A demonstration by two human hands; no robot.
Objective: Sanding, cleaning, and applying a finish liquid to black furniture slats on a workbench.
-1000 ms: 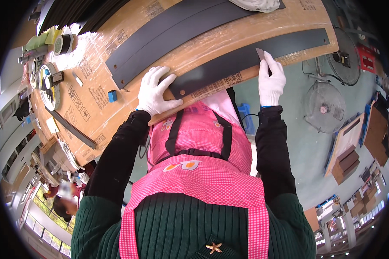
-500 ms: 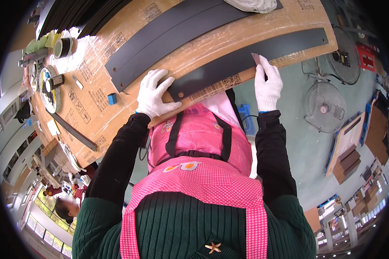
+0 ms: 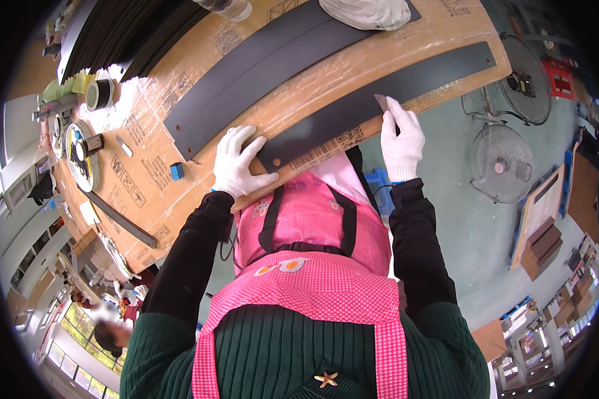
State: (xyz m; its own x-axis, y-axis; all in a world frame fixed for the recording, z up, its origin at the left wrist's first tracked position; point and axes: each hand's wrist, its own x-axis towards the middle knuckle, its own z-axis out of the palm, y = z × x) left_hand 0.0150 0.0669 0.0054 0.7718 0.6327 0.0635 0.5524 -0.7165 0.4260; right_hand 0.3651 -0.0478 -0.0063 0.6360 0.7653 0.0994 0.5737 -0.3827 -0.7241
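Dark strip (image 3: 343, 110) runs from spread left hand (image 3: 238, 161) past right hand (image 3: 402, 143) pinching small flat piece (image 3: 381, 102)

right hand (image 3: 402, 147) pinches small plate (image 3: 381, 102) at dark strip (image 3: 350, 112)

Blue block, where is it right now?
In the head view, the blue block sits on the brown tabletop, just left of the person's gloved left hand.

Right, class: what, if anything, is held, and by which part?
The right hand holds a small flat brownish piece by its near end. The left hand rests at the left end of the dark strip; whether it grips cannot be told.
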